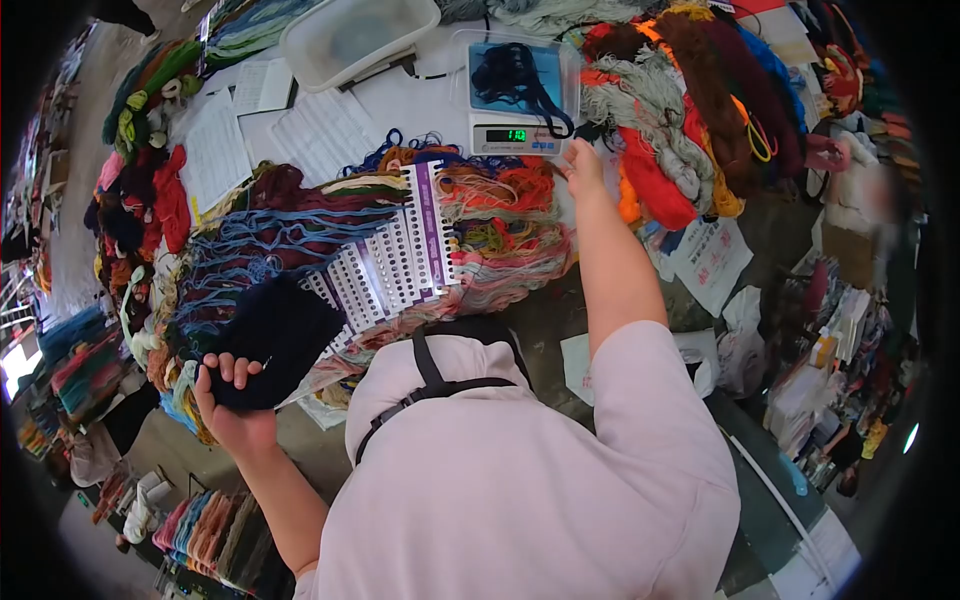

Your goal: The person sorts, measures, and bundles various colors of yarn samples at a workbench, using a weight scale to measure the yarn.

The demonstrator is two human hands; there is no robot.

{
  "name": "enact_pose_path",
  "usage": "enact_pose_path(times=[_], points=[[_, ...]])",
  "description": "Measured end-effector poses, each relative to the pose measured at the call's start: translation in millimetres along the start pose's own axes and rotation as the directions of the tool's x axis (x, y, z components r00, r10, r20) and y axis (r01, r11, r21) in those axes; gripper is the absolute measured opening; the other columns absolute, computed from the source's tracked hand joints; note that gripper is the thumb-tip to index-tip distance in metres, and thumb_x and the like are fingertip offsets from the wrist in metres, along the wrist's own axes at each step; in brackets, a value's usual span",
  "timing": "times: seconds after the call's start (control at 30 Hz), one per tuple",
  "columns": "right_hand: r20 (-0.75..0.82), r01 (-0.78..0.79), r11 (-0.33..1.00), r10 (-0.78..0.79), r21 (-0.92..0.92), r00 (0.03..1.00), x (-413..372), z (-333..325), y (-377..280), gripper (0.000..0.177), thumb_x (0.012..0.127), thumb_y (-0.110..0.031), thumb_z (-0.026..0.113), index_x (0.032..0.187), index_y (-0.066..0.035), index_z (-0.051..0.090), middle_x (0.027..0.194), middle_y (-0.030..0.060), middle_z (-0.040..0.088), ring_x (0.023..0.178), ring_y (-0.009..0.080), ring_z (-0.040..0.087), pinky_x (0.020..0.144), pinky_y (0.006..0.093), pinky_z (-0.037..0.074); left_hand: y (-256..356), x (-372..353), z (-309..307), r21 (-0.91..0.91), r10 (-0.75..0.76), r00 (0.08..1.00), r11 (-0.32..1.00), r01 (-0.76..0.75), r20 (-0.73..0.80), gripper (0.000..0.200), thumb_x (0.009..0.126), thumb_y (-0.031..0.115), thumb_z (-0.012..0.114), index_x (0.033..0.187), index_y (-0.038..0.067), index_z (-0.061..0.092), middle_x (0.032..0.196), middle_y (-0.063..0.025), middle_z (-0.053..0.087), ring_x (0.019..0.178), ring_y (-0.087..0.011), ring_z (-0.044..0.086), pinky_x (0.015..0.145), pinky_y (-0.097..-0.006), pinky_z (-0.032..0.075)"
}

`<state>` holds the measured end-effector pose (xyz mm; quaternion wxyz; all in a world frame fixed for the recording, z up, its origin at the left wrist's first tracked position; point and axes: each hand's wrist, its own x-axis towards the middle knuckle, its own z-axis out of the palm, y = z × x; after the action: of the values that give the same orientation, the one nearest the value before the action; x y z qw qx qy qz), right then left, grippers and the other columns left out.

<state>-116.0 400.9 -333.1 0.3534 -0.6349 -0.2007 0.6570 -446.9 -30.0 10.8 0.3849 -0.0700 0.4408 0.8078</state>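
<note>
My left hand grips a dark navy yarn bundle at its lower left end, over the yarn-covered table edge. My right hand is beside the lower right corner of a digital scale with a lit green display. Its fingers are near the end of a dark yarn strand; whether they hold it cannot be made out. On the scale, a clear tray with a blue base bears a loose dark yarn skein. White and purple punched cards lie between blue yarn strands and multicoloured yarn.
A translucent plastic bin stands behind written sheets and an open notebook. Thick grey, red and brown skeins heap at the right. Plastic bags lie on the floor. A blurred person is at the far right.
</note>
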Motion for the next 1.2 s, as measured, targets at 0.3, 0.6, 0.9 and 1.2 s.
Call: enact_pose_path(times=[0.3, 0.6, 0.9, 1.2], points=[[-0.041, 0.001, 0.993, -0.006, -0.121, 0.999, 13.1, 10.1, -6.1, 0.047, 0.077, -0.015, 0.066, 0.122, -0.015, 0.053, 0.110, 0.0034, 0.057, 0.101, 0.0212, 0.050, 0.079, 0.0415, 0.040, -4.2, -4.3, -7.4, 0.021, 0.028, 0.998, 0.999, -0.027, -0.051, 0.010, 0.097, 0.019, 0.046, 0.093, 0.009, 0.046, 0.078, -0.0012, 0.041, 0.070, -0.0138, 0.041, 0.077, -0.0322, 0.039], [-0.085, -0.012, 0.988, -0.001, -0.151, 0.996, 15.2, 20.3, -11.7, 0.045, 0.075, -0.013, 0.069, 0.118, -0.016, 0.055, 0.106, 0.0024, 0.058, 0.101, 0.0197, 0.051, 0.082, 0.0413, 0.040, -7.0, -5.6, -9.1, 0.014, 0.033, 0.999, 0.999, -0.032, -0.026, 0.010, 0.097, 0.018, 0.046, 0.093, 0.008, 0.047, 0.078, -0.0013, 0.041, 0.069, -0.0136, 0.041, 0.076, -0.0319, 0.039], [-0.179, 0.256, 0.883, -0.347, -0.394, 0.921, -6.5, 30.8, -18.4, 0.022, 0.079, -0.023, 0.068, 0.094, -0.007, 0.063, 0.084, 0.0064, 0.061, 0.075, 0.0218, 0.056, 0.068, 0.0372, 0.043, -12.7, -5.0, -14.4, -0.067, 0.041, 0.991, 0.997, -0.033, 0.127, 0.011, 0.096, 0.017, 0.045, 0.098, 0.007, 0.049, 0.082, -0.0033, 0.042, 0.072, -0.0149, 0.043, 0.075, -0.0328, 0.040], [0.887, 0.800, 0.563, -0.237, -0.207, 0.397, -329.7, 185.5, -20.3, 0.012, 0.089, -0.012, 0.062, 0.093, -0.001, 0.059, 0.076, -0.0009, 0.058, 0.070, 0.0040, 0.051, 0.060, 0.0218, 0.042, -66.5, 20.9, 6.5, 0.128, -0.319, 0.919, 0.947, 0.296, 0.233, 0.033, 0.094, 0.024, 0.055, 0.113, -0.002, 0.061, 0.089, -0.0013, 0.055, 0.077, -0.0117, 0.053, 0.071, -0.0253, 0.044]])
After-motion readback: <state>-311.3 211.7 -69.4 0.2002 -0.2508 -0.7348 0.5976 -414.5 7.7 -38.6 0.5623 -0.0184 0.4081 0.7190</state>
